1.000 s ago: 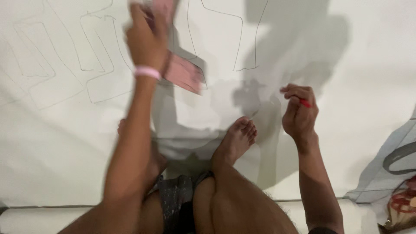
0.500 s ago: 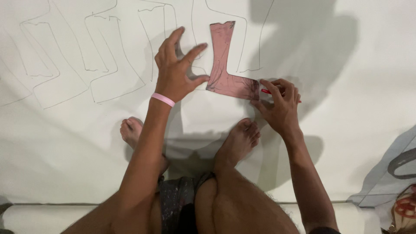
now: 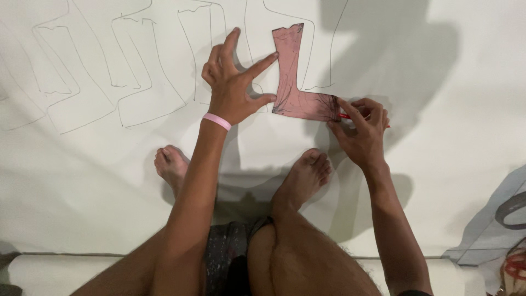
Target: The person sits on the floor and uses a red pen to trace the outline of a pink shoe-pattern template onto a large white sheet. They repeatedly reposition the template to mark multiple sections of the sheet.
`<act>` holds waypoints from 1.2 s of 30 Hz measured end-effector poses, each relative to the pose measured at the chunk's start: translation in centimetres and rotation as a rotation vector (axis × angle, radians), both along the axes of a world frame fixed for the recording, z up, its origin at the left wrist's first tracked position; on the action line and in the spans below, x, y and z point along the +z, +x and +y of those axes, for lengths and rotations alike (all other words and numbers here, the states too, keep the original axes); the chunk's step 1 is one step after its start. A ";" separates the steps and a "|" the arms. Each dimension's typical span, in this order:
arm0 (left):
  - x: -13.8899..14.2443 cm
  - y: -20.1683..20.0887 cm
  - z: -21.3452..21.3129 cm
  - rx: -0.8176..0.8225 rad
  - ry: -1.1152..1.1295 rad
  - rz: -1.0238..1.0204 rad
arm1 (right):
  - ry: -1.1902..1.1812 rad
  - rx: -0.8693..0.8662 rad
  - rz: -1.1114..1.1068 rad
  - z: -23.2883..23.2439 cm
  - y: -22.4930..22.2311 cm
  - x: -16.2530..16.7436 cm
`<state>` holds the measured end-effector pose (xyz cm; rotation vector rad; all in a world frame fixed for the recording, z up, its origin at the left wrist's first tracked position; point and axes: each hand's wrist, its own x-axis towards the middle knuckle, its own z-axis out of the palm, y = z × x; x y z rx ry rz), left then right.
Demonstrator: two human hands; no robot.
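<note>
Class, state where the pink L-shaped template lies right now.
In the head view, the pink template lies flat on the white sheet, upper centre, between the left hand and right hand.

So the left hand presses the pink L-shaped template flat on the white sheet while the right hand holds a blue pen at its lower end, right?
Not quite: the pen is red, not blue, as the head view shows. The rest stands: the left hand presses the pink L-shaped template on the white sheet, and the right hand holds the pen at its lower end.

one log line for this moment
left hand: pins pink template | right hand: red pen at template edge | white sheet
</note>
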<state>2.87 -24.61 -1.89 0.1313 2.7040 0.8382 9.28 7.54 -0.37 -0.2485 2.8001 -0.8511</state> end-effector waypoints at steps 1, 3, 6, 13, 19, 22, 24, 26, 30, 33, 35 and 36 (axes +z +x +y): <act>0.0 0.0 0.0 -0.003 -0.001 -0.010 | 0.002 0.000 0.003 0.0 0.0 0.0; -0.2 -0.1 -0.1 -0.011 0.000 0.017 | 0.015 0.006 0.017 -0.1 0.2 -0.1; -0.3 -0.1 -0.3 -0.012 0.012 0.010 | 0.019 0.004 0.018 -0.3 0.3 -0.1; -0.3 -0.1 -0.4 -0.002 0.022 -0.009 | 0.035 -0.013 0.007 -0.5 0.6 0.1; -0.2 -0.4 -0.2 -0.019 0.001 -0.021 | 0.040 0.005 0.012 -0.5 0.7 -0.1; -0.1 -0.4 -0.2 -0.031 -0.004 -0.017 | 0.043 -0.009 0.013 -0.4 1.0 -0.1; -0.1 -0.5 -0.1 -0.034 -0.010 -0.015 | 0.050 -0.012 0.010 -0.4 1.2 -0.2; -0.1 -0.5 -0.1 -0.035 -0.015 -0.018 | 0.053 -0.013 0.012 -0.4 1.4 -0.3; -0.2 -0.6 -0.1 -0.036 -0.017 -0.019 | 0.065 -0.010 0.033 -0.5 1.6 -0.6; -0.1 -0.5 -0.2 -0.043 -0.017 -0.010 | 0.052 -0.017 0.031 -0.5 1.7 -0.6; 0.0 -0.6 -0.2 -0.049 -0.018 -0.009 | 0.046 -0.019 0.038 -0.5 1.7 -0.5; 0.0 -0.6 -0.2 -0.051 -0.020 -0.014 | 0.049 -0.016 0.045 -0.5 1.6 -0.5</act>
